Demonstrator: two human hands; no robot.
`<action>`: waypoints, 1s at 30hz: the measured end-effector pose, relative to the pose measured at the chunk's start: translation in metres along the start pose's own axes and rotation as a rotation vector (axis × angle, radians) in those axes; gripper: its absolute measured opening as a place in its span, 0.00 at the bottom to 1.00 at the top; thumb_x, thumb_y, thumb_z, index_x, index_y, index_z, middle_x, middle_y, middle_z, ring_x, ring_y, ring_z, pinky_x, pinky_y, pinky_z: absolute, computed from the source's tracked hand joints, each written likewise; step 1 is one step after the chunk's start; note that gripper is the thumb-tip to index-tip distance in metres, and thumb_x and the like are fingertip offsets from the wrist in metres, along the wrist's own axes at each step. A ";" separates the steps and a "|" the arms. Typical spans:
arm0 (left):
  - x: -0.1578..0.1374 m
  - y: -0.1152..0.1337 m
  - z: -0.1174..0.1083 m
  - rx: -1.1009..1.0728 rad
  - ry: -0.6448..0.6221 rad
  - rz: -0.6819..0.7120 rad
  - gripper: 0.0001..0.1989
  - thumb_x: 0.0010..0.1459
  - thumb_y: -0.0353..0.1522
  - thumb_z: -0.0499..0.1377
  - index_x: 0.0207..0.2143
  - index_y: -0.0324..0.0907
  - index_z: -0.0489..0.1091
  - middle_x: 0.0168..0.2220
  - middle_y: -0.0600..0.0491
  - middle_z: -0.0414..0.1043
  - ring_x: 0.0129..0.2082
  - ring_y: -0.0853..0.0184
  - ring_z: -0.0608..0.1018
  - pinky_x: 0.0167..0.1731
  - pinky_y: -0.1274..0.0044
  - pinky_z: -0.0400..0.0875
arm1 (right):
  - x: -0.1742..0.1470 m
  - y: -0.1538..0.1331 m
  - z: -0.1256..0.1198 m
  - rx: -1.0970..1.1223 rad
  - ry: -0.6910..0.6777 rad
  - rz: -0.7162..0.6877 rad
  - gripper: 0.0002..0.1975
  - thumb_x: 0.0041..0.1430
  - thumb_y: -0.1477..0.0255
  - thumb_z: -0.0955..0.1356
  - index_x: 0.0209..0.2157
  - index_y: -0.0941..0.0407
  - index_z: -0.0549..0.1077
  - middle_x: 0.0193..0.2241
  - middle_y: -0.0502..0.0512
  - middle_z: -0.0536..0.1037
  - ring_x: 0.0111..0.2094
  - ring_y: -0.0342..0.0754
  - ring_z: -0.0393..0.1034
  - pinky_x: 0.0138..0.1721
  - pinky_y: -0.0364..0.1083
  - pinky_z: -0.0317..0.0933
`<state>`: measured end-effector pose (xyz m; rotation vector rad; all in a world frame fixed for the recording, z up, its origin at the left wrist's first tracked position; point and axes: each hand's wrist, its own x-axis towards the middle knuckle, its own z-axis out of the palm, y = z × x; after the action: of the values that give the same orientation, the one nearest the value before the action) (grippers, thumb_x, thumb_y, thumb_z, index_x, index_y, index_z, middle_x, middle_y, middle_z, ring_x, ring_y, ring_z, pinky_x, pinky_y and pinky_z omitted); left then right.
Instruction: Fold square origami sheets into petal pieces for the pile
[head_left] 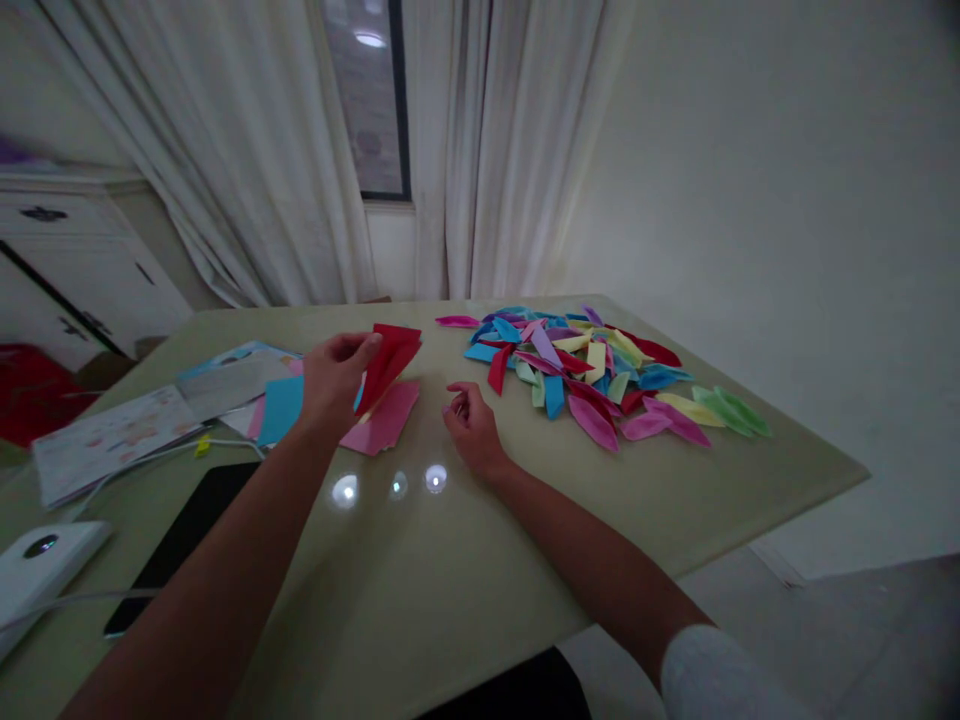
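Note:
My left hand (335,375) is closed, thumb and fingers pinching a red paper (396,362) that is held upright and tilted above the table. Just beneath it lies a small stack of pink paper sheets (390,420), partly covered by the red paper. To the right, my right hand (471,425) hovers low near the tabletop with its fingers loosely curled and apart, nothing visible in it. Beyond the right hand spreads a heap of folded paper strips (555,365) in red, blue, pink, yellow, green and purple.
Blue paper (280,410) and printed sheets (120,440) lie on the left of the table (450,580). A black tablet or phone (187,535), a white device (52,560) and a white cable (142,460) are nearer me. Curtains (247,150) and a wall (787,250) stand behind.

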<state>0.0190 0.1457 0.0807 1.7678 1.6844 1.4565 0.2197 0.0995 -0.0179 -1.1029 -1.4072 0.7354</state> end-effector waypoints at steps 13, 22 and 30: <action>-0.130 -0.011 -0.063 -0.397 -0.042 0.050 0.11 0.70 0.43 0.62 0.45 0.47 0.68 0.28 0.57 0.82 0.20 0.66 0.82 0.20 0.78 0.76 | 0.007 -0.002 -0.007 0.250 0.169 0.186 0.25 0.68 0.56 0.65 0.57 0.58 0.72 0.17 0.39 0.62 0.18 0.44 0.58 0.21 0.42 0.53; -0.136 -0.018 -0.045 -0.620 -0.034 -0.076 0.17 0.67 0.46 0.66 0.45 0.47 0.66 0.45 0.47 0.86 0.50 0.55 0.87 0.49 0.61 0.86 | -0.023 -0.020 -0.046 0.262 -0.058 0.105 0.42 0.70 0.38 0.58 0.63 0.59 0.73 0.15 0.45 0.71 0.12 0.42 0.54 0.15 0.42 0.45; -0.139 -0.031 -0.046 -0.500 0.014 -0.157 0.17 0.66 0.44 0.67 0.50 0.44 0.78 0.52 0.46 0.84 0.51 0.57 0.85 0.51 0.67 0.83 | -0.023 -0.027 -0.065 -0.190 -0.513 -0.360 0.33 0.69 0.71 0.66 0.74 0.50 0.63 0.38 0.54 0.87 0.23 0.42 0.70 0.31 0.43 0.67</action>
<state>-0.0073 0.0146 0.0145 1.3293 1.2796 1.6384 0.2756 0.0585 0.0085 -0.7921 -2.0825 0.6541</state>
